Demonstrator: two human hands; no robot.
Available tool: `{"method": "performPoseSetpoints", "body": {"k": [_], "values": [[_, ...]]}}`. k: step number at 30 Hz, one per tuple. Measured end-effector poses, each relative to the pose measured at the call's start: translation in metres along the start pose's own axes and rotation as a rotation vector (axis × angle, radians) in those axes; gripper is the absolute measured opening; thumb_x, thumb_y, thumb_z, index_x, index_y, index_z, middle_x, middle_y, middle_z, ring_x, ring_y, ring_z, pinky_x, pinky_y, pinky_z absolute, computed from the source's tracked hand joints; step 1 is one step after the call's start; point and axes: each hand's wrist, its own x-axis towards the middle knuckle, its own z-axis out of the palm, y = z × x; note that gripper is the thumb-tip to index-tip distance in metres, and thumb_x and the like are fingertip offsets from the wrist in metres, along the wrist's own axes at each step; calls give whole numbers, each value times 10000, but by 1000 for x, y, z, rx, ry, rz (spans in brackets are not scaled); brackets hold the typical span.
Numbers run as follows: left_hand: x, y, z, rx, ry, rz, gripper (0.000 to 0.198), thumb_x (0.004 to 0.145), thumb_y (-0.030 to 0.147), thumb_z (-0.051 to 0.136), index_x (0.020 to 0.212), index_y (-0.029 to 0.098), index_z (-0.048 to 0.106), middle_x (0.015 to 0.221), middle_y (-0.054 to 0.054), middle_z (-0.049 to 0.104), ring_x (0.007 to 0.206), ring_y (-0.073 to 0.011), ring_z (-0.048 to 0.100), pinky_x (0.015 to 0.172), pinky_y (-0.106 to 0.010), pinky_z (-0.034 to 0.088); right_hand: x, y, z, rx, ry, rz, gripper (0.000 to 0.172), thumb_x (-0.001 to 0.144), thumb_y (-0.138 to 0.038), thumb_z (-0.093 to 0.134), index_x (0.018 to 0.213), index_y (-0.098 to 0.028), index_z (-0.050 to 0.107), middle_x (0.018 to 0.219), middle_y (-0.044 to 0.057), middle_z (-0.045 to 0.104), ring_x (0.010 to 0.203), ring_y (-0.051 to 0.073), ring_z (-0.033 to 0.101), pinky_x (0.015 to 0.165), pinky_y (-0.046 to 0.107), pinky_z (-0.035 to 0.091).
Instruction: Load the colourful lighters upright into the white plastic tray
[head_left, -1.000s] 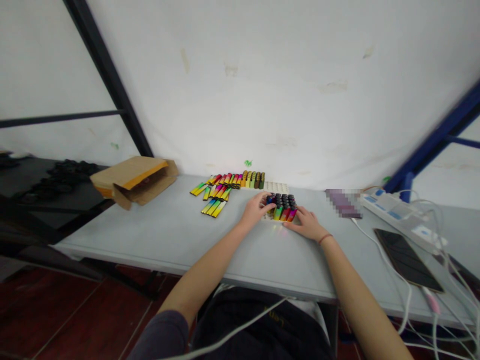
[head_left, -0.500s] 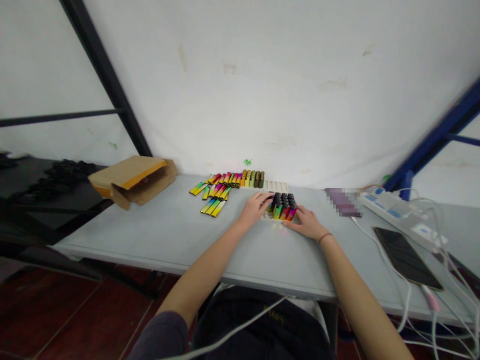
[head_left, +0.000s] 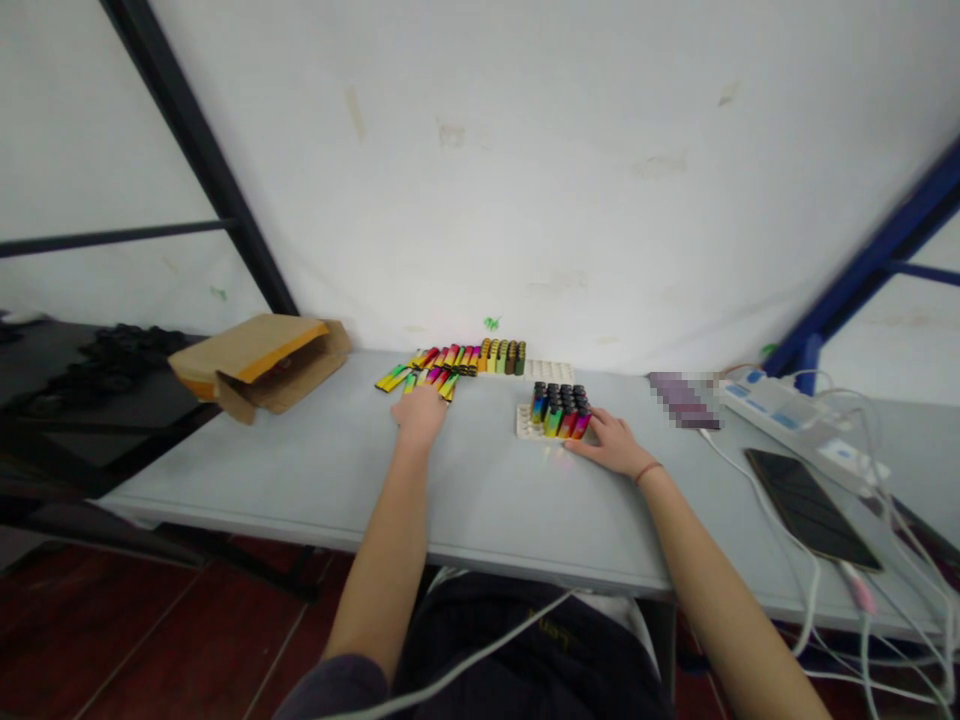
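Observation:
My left hand is over the front of a group of loose, colour-graded sticks lying flat on the table; its fingers are hidden under it. With thumb on the front edge and fingers along the right side, my right hand grips a white holed tray. Black-capped colourful sticks stand upright in that tray, while holes at its left end show bare.
Behind stand upright yellow, green and dark sticks in a second white tray. An open cardboard box lies left. To the right are a dark phone, a pixelated device, a power strip and loose white cables.
My left hand has left the tray and moved left to the loose sticks, covering the nearest ones. The tray's left end is now uncovered. My right hand keeps its place.

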Motion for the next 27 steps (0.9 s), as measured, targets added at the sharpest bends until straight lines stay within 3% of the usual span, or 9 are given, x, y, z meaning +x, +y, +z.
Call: {"method": "performPoseSetpoints", "body": {"k": [3,6,14,17,20,23,27], "values": [[6,-10,-4,7,-118,-25,307,924,377,617,1150,265,791,1290,-147,725,1225,-354,660,982,-444,518,1,2,2,7,9,-8,694,930,-663,598,1444,-197,568,1611,173,463,1514,325,394,1237,516,310],[7,-11,-4,11,-154,-6,300,874,377,686,1137,288,799,1310,-111,731,1233,-347,665,970,-420,535,1,3,2,12,17,-12,688,928,-660,605,1442,-204,569,1608,175,466,1510,323,402,1238,519,305],[4,8,13,118,-208,151,334,880,384,658,1160,245,776,1261,-140,755,1194,-303,692,928,-347,534,0,1,0,1,12,-8,667,935,-655,598,1433,-210,571,1606,166,470,1508,317,404,1233,515,314],[3,15,21,116,-205,207,276,882,368,660,1082,214,771,1171,-153,776,1166,-294,699,891,-317,522,0,1,0,-3,3,-5,672,943,-650,587,1442,-202,561,1609,164,464,1508,312,402,1232,507,315],[5,17,30,-24,-146,318,166,872,322,662,968,206,734,1021,-123,785,1051,-273,720,838,-298,515,0,1,-1,-4,-7,-4,669,941,-655,585,1432,-201,569,1614,164,457,1507,308,402,1237,500,307],[10,19,39,-304,-103,420,107,879,273,648,965,212,632,844,-57,735,884,-232,710,786,-297,508,0,1,-2,0,-9,-6,659,940,-653,588,1431,-213,569,1613,159,459,1506,309,403,1232,500,315],[16,28,52,-793,-182,412,149,901,263,607,965,234,476,704,49,593,665,-154,646,693,-266,494,0,1,-1,3,-6,-14,659,942,-646,585,1445,-220,558,1611,157,463,1506,318,401,1227,516,317]]}}
